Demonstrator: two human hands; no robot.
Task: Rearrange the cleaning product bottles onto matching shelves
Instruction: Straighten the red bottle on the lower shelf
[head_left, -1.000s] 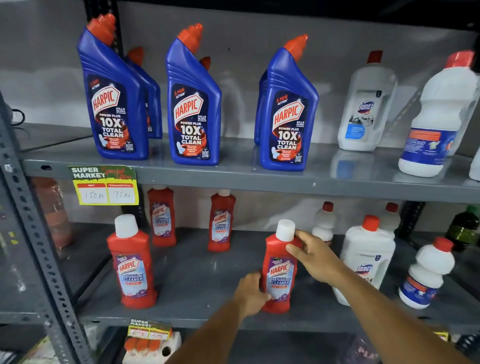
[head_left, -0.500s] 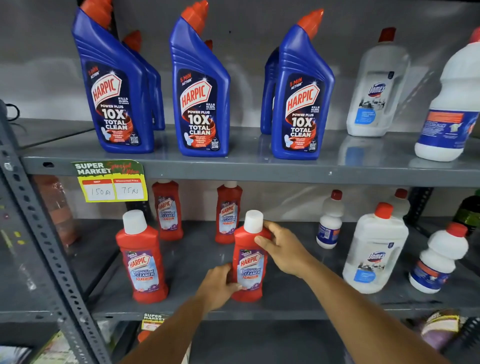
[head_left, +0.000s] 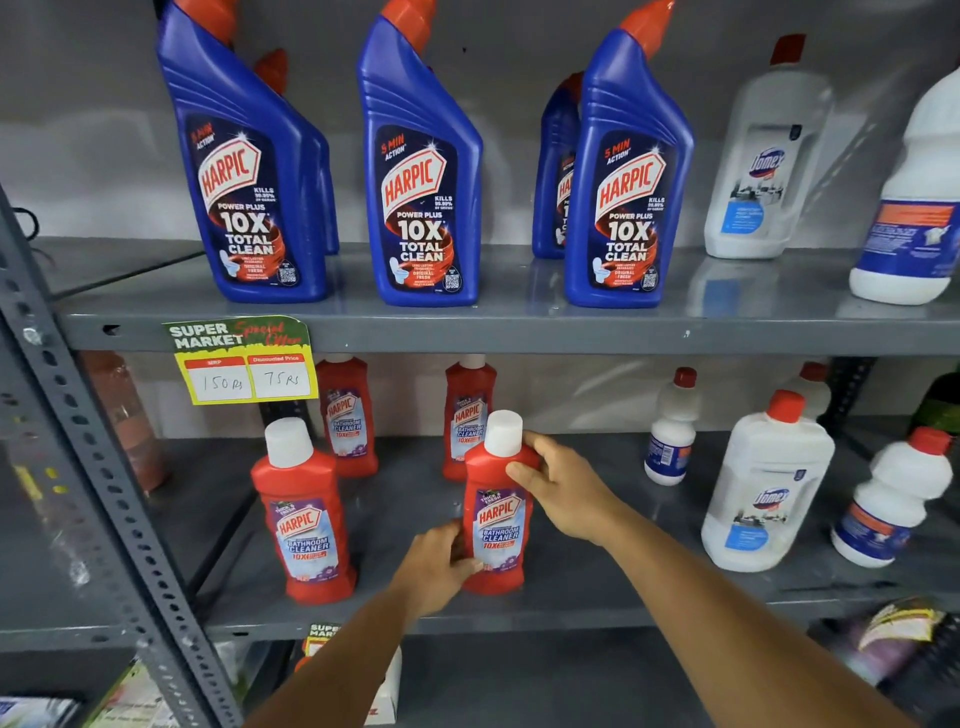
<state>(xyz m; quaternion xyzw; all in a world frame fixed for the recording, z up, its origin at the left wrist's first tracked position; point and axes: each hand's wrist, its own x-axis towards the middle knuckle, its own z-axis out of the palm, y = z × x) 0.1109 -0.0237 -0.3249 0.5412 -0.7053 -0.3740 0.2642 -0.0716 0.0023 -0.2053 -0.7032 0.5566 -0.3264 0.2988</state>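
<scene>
Both hands grip the red bottle (head_left: 496, 512), upright on the lower shelf (head_left: 597, 582): left hand (head_left: 441, 564) closed around its base, right hand (head_left: 563, 488) wrapped over its shoulder. Stiff, smooth plastic, probably full and fairly heavy; the narrower waist between the hands looks the safest hold.

Only two arms in view. Left hand (head_left: 439, 564) and right hand (head_left: 563, 493) are both bare from fingertips to wrist. Both forearms are bare too, uncovered right out to the frame edge. Left forearm (head_left: 332, 670) comes in at 7 o'clock, right forearm (head_left: 727, 613) at 5 o'clock. The right one reads much wider in frame, broadening toward the bottom edge. Left hand shows its back and knuckle line. Right hand shows its back plus the thumb (head_left: 522, 474). Nails are too small to make out. Skin surface is blurred, so no finer detail.
</scene>
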